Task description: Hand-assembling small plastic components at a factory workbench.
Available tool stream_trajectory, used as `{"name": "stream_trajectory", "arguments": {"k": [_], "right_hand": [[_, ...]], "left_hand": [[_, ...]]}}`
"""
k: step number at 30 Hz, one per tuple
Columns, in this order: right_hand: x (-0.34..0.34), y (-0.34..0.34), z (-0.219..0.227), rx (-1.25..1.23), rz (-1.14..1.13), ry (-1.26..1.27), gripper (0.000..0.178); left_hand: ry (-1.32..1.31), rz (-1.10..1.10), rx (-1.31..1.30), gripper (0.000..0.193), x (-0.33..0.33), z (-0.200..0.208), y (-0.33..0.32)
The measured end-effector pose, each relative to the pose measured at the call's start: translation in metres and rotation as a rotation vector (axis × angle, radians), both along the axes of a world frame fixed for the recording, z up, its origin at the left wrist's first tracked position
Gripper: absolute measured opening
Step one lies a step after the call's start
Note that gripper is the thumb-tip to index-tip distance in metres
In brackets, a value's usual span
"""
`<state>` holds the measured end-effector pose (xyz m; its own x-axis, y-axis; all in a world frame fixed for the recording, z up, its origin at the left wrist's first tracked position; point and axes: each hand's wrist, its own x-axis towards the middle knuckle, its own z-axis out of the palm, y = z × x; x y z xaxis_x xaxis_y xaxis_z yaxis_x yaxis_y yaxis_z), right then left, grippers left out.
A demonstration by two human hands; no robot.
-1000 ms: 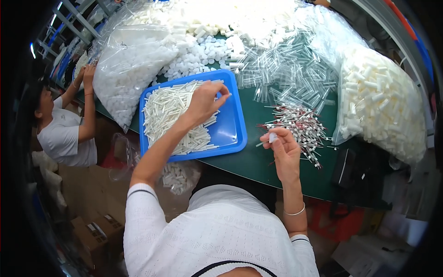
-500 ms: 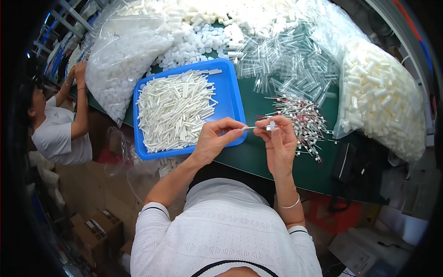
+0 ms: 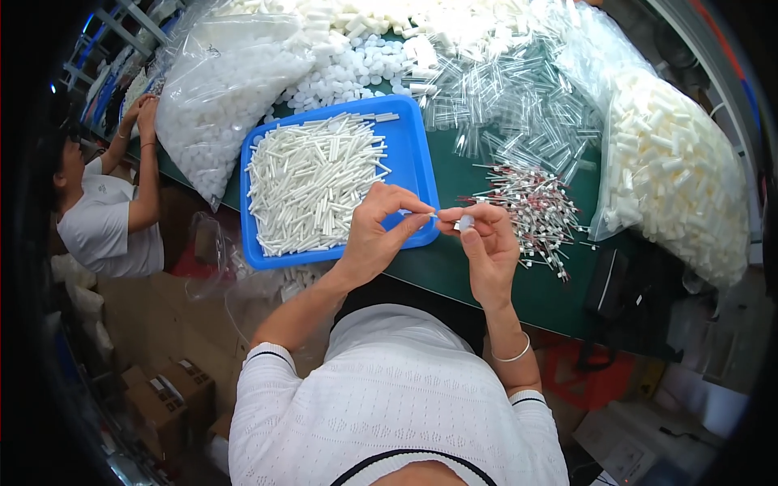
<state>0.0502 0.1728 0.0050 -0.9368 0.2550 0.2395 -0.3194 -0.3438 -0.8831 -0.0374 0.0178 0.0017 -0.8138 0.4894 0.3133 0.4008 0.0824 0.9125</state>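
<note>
My left hand (image 3: 379,232) pinches a thin pale rod (image 3: 432,215) between thumb and fingertips, over the right edge of a blue tray (image 3: 429,154). Close against it, my right hand (image 3: 489,245) is closed round a small translucent white cap (image 3: 465,222). The fingertips of both hands nearly meet and hide most of the rod. Short white sticks (image 3: 312,186) fill much of the tray. Just right of my right hand lies a heap of thin pins with white ends and some red parts (image 3: 535,217).
Clear plastic tubes (image 3: 519,97) and round white caps (image 3: 348,71) lie behind the tray. Plastic bags of white caps (image 3: 219,101) and cream cylinders (image 3: 668,174) flank them. A black box (image 3: 608,279) sits at the right. A co-worker (image 3: 113,215) works at far left.
My hands have drawn closer, so less of the rod shows between them. The cap in my right hand has tilted. The whole view has shifted slightly.
</note>
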Motion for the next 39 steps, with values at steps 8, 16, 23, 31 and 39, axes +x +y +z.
{"name": "stream_trajectory", "arguments": {"k": [8,16,23,31,39], "right_hand": [[-0.002,0.005,-0.013,0.392,-0.038,-0.312,0.018],[-0.007,0.013,-0.019,-0.069,0.143,-0.273,0.017],[-0.013,0.039,-0.017,-0.224,-0.021,-0.283,0.023],[-0.004,0.038,-0.012,-0.217,-0.022,-0.252,0.030],[0.013,0.054,-0.015,-0.121,-0.137,-0.214,0.019]], "left_hand": [[0.149,-0.100,-0.118,0.013,0.000,0.010,-0.005],[-0.304,-0.470,-0.150,0.023,-0.032,0.035,0.001],[0.634,0.005,-0.524,0.009,-0.217,-0.019,0.069],[0.660,-0.040,-0.785,0.008,-0.240,-0.037,0.093],[0.666,0.054,-0.839,0.017,-0.166,0.050,0.031]]}}
